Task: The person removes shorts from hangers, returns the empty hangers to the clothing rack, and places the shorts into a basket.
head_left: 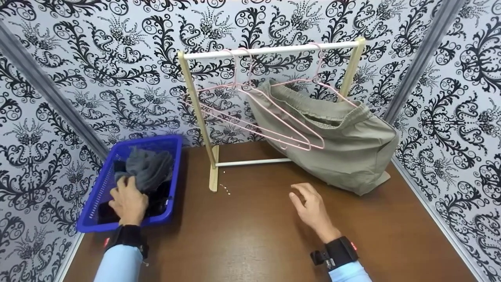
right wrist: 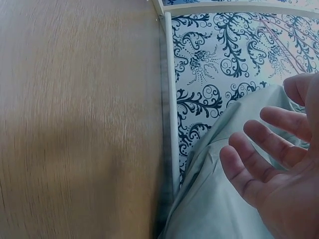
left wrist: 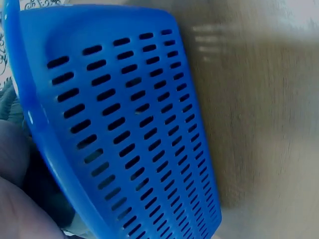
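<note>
My left hand [head_left: 128, 200] is down in the blue plastic basket [head_left: 177, 164], its bent fingers gripping the near edge of a bunched grey garment [head_left: 150, 166]. Its fingertips are partly hidden by the cloth. In the left wrist view, part of the hand [left wrist: 14, 179] shows behind the basket's slotted side [left wrist: 132, 119]. Above the table, my right hand [head_left: 313, 209] holds nothing, its fingers loosely bent. The right wrist view shows those fingers [right wrist: 271, 142] spread slightly in front of an olive-green garment [head_left: 332, 149] with a gathered elastic waist, which hangs from a pink hanger [head_left: 334, 91].
A wooden rack with a white top rail [head_left: 274, 50] stands at the back of the brown table [head_left: 242, 227]. Two bare pink hangers [head_left: 270, 113] hang at its left. Dark items [head_left: 156, 207] lie in the basket. Patterned wall panels [head_left: 129, 78] enclose the table.
</note>
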Demonstrator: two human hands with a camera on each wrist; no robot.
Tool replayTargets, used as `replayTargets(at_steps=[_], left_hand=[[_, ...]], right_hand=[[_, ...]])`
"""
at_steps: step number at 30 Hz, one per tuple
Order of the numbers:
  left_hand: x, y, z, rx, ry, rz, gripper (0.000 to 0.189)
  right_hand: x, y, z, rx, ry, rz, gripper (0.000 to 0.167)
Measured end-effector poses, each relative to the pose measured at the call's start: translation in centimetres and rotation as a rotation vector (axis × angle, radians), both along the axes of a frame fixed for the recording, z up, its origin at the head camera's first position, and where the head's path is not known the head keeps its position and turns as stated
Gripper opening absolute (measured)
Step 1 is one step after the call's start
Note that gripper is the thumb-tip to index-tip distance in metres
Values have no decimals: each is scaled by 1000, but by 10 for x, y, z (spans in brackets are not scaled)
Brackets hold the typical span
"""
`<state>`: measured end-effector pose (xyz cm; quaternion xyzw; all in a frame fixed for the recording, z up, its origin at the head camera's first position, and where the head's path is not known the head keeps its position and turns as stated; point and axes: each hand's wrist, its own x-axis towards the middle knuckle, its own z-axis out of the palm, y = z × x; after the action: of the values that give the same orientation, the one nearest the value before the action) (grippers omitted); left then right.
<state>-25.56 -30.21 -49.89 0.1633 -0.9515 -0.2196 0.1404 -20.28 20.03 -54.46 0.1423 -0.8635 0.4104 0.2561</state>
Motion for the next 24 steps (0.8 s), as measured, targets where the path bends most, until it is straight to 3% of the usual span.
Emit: replayTargets(at_steps=[9,17,24], left_hand=[[1,2,-3,-45,-222,-112,59],[5,-1,-8,-101,-279,-186,65],[5,2,2,-86,-392,-227,83]], right_hand=[[-2,-1,-4,1,-7,2,24],[0,0,-3,-14,-75,9,26],[-1,3,-2,-13,-73,1,26]])
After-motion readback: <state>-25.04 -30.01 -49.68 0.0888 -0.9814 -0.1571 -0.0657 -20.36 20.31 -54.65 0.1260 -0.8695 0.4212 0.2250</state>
